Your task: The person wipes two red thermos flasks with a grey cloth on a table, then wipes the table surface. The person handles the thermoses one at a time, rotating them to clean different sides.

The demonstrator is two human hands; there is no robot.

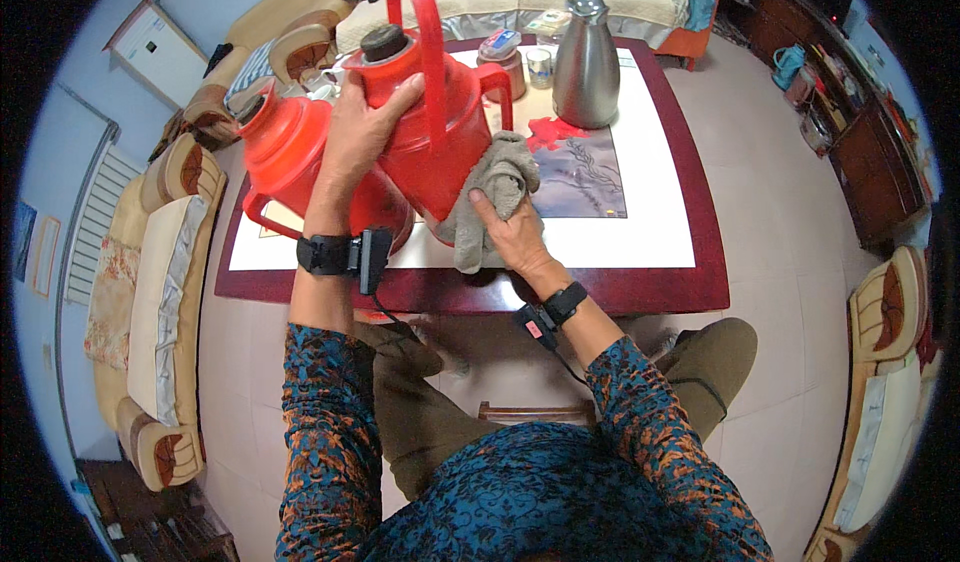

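Observation:
My left hand (367, 123) grips the neck of a red thermos flask (450, 123), which tilts to the left over the table. Its dark stopper (384, 40) is in the mouth, and the tall red carrying handle rises above it. My right hand (514, 235) presses a bunched grey-brown cloth (491, 187) against the flask's lower right side. Behind my left forearm, a second red thermos flask (289, 145) stands on the left of the table, partly hidden. A steel vacuum jug (589, 66) is upright farther back on the right.
The table (660, 289) has a dark red border and a white top with a printed picture (574, 175). A lidded jar (502, 66) and a glass (538, 68) stand near the steel jug. Sofas (165, 292) line the left; a dark cabinet (874, 160) is at right.

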